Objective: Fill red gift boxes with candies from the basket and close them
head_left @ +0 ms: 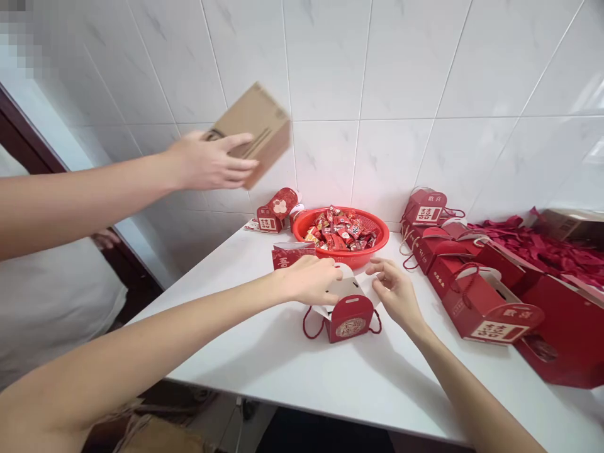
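In front of me a small red candy box (350, 319) stands on the white table, its white-lined top flaps raised and dark red cords at its sides. My left hand (309, 280) reaches over its left flap with bent fingers gripping the edge. At the opposite side, my right hand (396, 292) has curled fingers at the white right flap (367, 286). Just behind my left hand is a red printed card or folded box (289, 255). A red plastic basket (382, 236) full of wrapped candies (337, 229) sits beyond the box.
At the left, another person's hand (217, 162) holds a brown cardboard box (257, 129) in the air. Red gift boxes (491, 305) line the table's right side, beside a large red box (564, 333). More small boxes (278, 211) stand by the tiled wall.
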Available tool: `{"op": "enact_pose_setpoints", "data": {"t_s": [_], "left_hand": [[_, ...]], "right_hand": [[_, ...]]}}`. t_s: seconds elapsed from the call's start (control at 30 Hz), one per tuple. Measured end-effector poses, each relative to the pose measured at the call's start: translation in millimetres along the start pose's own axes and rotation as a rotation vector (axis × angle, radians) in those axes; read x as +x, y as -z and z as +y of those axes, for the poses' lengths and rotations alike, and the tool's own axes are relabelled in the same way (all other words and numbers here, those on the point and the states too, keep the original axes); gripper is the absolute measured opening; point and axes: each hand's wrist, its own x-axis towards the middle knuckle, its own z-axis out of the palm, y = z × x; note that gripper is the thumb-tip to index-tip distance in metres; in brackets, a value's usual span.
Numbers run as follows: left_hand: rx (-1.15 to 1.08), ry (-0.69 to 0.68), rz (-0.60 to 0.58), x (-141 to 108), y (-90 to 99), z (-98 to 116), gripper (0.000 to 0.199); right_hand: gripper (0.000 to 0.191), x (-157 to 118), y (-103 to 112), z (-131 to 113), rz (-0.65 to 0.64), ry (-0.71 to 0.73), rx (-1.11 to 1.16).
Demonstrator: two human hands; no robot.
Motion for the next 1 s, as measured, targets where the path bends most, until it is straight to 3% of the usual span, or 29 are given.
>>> {"op": "enact_pose_setpoints", "data": {"t_s": [0.1, 0.2, 0.33, 0.43, 0.53, 0.73, 0.87, 1.0], "left_hand": [[-0.031, 0.046, -0.035, -6.4, -12.3, -1.1, 0.067], [-0.142, 0.079, -0.075, -12.2, -27.5, -1.0, 0.082], [-0.312, 0.142, -0.139, -17.3, -41.7, 2.5, 0.095], [-0.349, 0.179, -0.12, -16.9, -46.9, 2.3, 0.09], [-0.372, 0.172, -0.077, -12.0, -50.6, -3.0, 0.081], [-0.242, 0.172, 0.041, -3.5, -49.8, -15.4, 0.066], [-0.081, 0.173, 0.123, -4.9, -36.2, -18.6, 0.053], [-0.059, 0.126, 0.272, 1.4, -15.3, -25.4, 0.043]], "right_hand": [[0.019, 0.9, 3.6, 0.8, -0.122, 0.091, -0.116], [0.026, 1.9, 11.1, -3.3, -0.379, 0.145, -0.219], [0.082, 2.5, 27.8, -9.0, -0.711, 0.148, -0.332], [0.112, -0.4, 35.3, -5.6, -0.834, 0.138, -0.38], [0.113, -6.8, 30.9, 3.7, -0.813, 0.145, -0.423], [0.098, -14.0, 12.4, 13.7, -0.62, 0.196, -0.575], [0.09, -10.5, 12.7, 7.1, -0.51, 0.185, -0.719], [0.08, -0.9, 22.4, -7.8, -0.489, 0.187, -0.736]]}}
